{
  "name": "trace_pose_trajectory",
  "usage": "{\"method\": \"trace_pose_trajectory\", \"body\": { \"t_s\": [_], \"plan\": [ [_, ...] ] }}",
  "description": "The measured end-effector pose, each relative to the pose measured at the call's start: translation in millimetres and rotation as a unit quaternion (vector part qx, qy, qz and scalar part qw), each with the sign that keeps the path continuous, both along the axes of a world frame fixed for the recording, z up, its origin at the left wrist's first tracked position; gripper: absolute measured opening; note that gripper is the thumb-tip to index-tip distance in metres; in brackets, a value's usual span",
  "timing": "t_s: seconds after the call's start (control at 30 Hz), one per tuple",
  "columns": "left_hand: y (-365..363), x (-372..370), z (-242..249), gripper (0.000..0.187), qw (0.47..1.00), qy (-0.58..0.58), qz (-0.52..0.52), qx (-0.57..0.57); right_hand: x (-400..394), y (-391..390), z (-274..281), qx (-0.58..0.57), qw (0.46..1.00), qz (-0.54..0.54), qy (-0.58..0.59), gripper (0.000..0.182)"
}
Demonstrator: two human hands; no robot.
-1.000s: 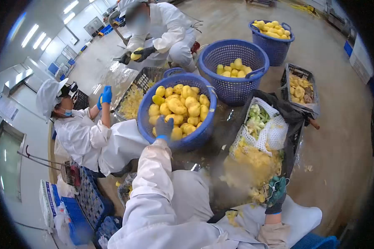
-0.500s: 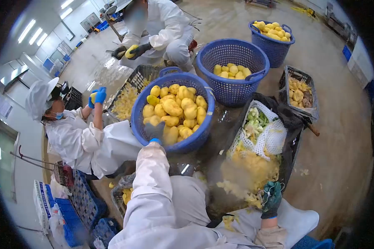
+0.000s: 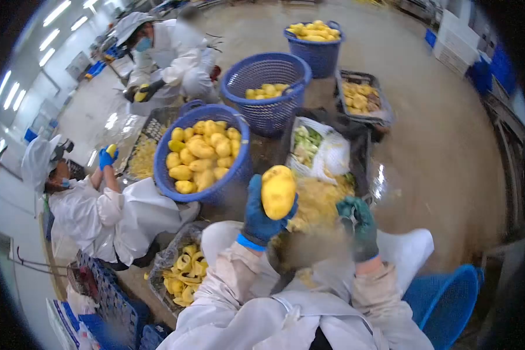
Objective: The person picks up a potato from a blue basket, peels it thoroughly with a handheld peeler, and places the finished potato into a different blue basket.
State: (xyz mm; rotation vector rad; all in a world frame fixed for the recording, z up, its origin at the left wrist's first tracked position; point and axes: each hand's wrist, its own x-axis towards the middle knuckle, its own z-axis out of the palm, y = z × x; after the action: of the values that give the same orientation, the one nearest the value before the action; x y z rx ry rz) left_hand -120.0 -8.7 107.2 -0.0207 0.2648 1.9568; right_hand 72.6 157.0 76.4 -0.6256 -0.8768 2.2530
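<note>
In my blue-gloved left hand (image 3: 261, 213) a yellow potato (image 3: 278, 191) is held upright in front of me, fingers wrapped behind it. My green-gloved right hand (image 3: 359, 227) is closed around a small metal peeler (image 3: 352, 220), a short way right of the potato and apart from it. Beneath both hands lies a heap of pale yellow peelings (image 3: 315, 211) in a black-lined crate (image 3: 363, 166). A white foam net (image 3: 332, 157) and green vegetable scraps (image 3: 306, 144) lie at the crate's far end. Most of the peeler is hidden by my fingers.
Ahead to the left stands a blue basket (image 3: 164, 169) full of potatoes; two more baskets (image 3: 266, 79) (image 3: 318, 55) are behind. A crate (image 3: 364, 102) of scraps sits right. Two co-workers (image 3: 99, 216) (image 3: 181, 64) hold potatoes. A blue bin (image 3: 443, 303) is beside my right leg.
My left hand has come back from the potato basket and now holds a potato before me. My right hand has risen from my lap with the peeler. The view has shifted right.
</note>
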Motion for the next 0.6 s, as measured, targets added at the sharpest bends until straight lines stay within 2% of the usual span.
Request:
{"method": "trace_pose_trajectory", "body": {
  "t_s": [0.1,0.13,0.23,0.27,0.3,0.37,0.5,0.53,0.6],
  "plan": [
    [20.6,77.1,5.2,0.059,0.995,-0.093,-0.015,-0.034,6.1,-17.9,42.4,0.165,0.986,0.021,-0.017,0.024],
    [24.5,91.7,2.8,0.058,0.994,-0.089,-0.013,-0.06,7.1,-25.1,55.9,0.211,0.976,0.044,-0.039,0.024],
    [21.9,118.7,-14.8,0.052,0.992,-0.076,-0.098,-0.025,10.7,-30.3,58.9,0.343,0.925,0.133,-0.095,0.024],
    [16.0,128.8,-15.2,0.049,0.995,0.043,-0.052,-0.069,8.4,-29.5,54.1,0.384,0.902,0.166,-0.107,0.024],
    [10.3,138.9,-11.5,0.045,0.979,0.158,-0.006,-0.129,7.3,-24.7,49.2,0.335,0.92,0.166,-0.118,0.026],
    [13.7,128.6,-14.6,0.047,0.989,-0.083,-0.118,-0.039,2.8,-4.5,41.6,0.239,0.947,0.165,-0.137,0.029],
    [17.2,123.8,-36.5,0.046,0.991,-0.074,-0.082,-0.07,-9.8,13.5,25.9,0.282,0.952,0.062,-0.1,0.023],
    [15.2,126.9,-32.0,0.048,0.987,-0.117,-0.08,-0.079,-10.0,11.1,28.9,0.213,0.969,0.077,-0.096,0.022],
    [11.3,124.5,-28.9,0.047,0.989,-0.105,-0.099,-0.026,-13.0,4.2,34.1,0.226,0.966,0.087,-0.092,0.021]
  ]
}}
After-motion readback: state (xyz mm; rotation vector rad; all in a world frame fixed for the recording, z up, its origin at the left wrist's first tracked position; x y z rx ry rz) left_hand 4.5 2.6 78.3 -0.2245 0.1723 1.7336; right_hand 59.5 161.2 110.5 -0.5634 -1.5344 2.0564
